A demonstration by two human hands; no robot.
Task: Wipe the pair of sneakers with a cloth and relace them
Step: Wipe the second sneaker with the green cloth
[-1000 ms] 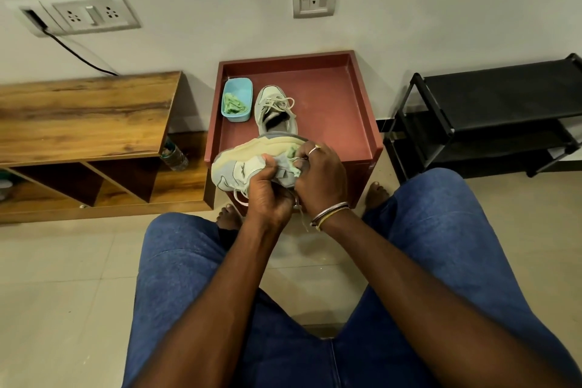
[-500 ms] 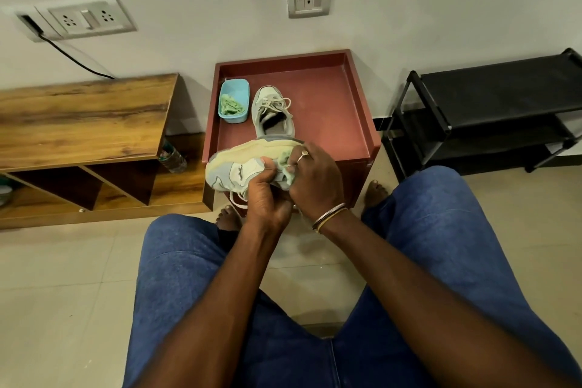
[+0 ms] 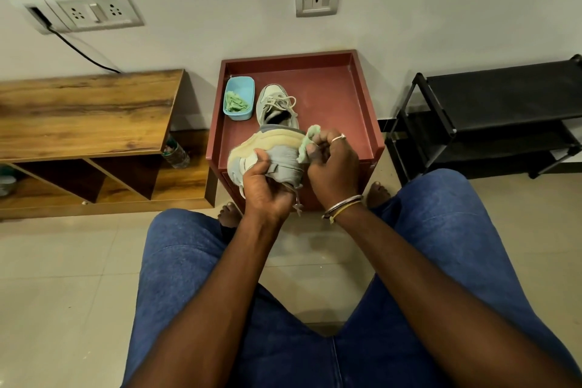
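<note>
Two hands busy: left hand (image 3: pixel 264 189) grips sneaker (image 3: pixel 267 148) over counter (image 3: pixel 330 94) near edge. Right hand (image 3: pixel 330 164), pinching green cloth (image 3: pixel 307 143), has shifted from side panel to heel. Wiping likely progressing; second sneaker (image 3: pixel 275 104) waits mid-counter.

Your near sneaker (image 3: pixel 283 157) is pale grey-blue with a cream sole — your cloth (image 3: pixel 311 133) light green. The tub (image 3: pixel 245 85) is sky blue, the table (image 3: pixel 330 88) brick red, your jeans (image 3: pixel 441 230) plain blue.
</note>
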